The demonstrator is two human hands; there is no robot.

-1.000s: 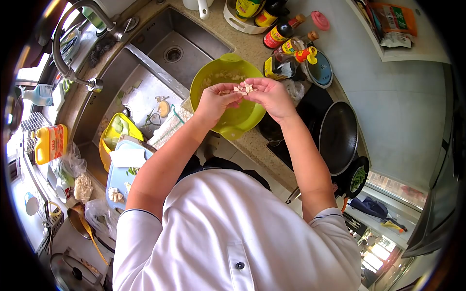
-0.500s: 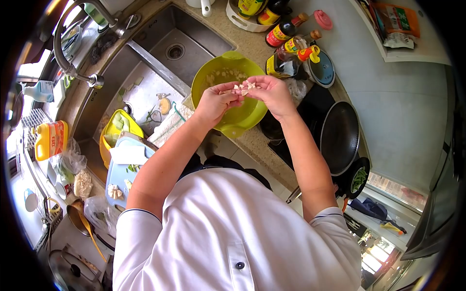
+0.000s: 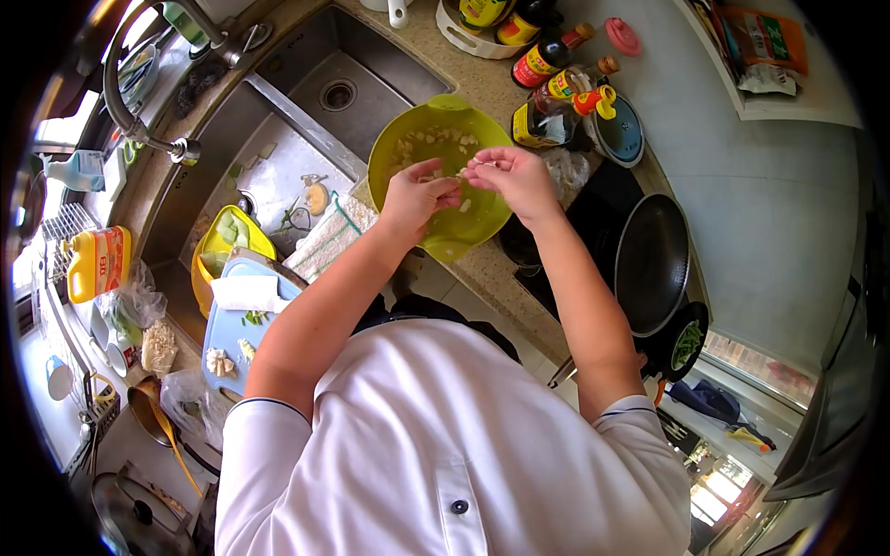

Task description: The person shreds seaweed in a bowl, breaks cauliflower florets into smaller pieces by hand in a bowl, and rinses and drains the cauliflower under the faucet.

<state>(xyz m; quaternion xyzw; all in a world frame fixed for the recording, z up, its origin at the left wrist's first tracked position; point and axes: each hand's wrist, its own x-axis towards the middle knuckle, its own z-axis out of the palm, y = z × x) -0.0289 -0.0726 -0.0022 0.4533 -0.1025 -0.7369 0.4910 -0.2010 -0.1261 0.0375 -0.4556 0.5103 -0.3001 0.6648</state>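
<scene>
The yellow-green bowl [image 3: 477, 232] stands by the counter edge in front of me, with small pale chopped pieces [image 3: 440, 135] scattered inside it. Over its middle is my left hand [image 3: 417, 199], palm turned inward, its bent fingers apart and nothing visible between them. Across from it, my right hand [image 3: 517, 185] pinches a few pale pieces [image 3: 478, 167] at its fingertips. The two hands are close together but a small gap separates them. What kind of food the pieces are, I cannot make out.
A double steel sink [image 3: 338, 60] lies beyond the bowl to the left. Left of my arm, a blue cutting board [image 3: 232, 324] holds food scraps beside a yellow basin [image 3: 261, 239]. Sauce bottles [image 3: 554, 57] stand at the back; a black wok [image 3: 652, 264] sits on the right.
The pale pieces gathered between my hands have mostly dropped into the bowl. My fingers have moved apart, and only a few pieces stay at my right fingertips.
</scene>
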